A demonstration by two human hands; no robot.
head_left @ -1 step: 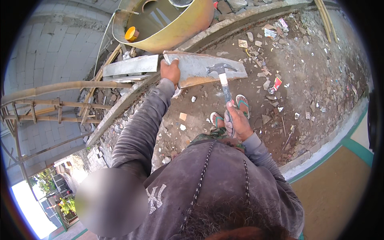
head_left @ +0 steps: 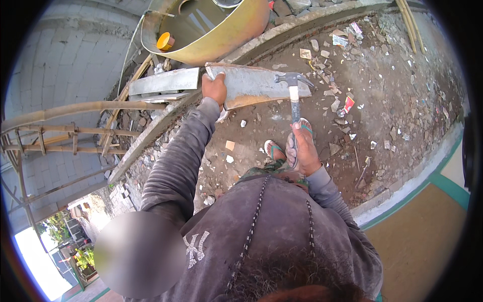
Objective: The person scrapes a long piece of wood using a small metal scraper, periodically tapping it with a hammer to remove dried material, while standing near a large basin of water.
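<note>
On my feed, left hand point(head_left: 215, 90) clamped on left end of board point(head_left: 256, 84), right hand point(head_left: 306, 151) clasping hammer point(head_left: 295, 98), its head overlapping board

Only clear lettering: white interlocking monogram point(head_left: 196, 249) on chest of dark grey drawstring sweatshirt point(head_left: 282, 216), at picture's lower left. Blocky, speckled strokes. Red packet point(head_left: 348, 104) with yellow patch, on dirt ground point(head_left: 427, 85), plus pink-and-white wrapper point(head_left: 356, 28) and pale blue wrapper point(head_left: 340, 41) farther up: any print too small to read.
</note>
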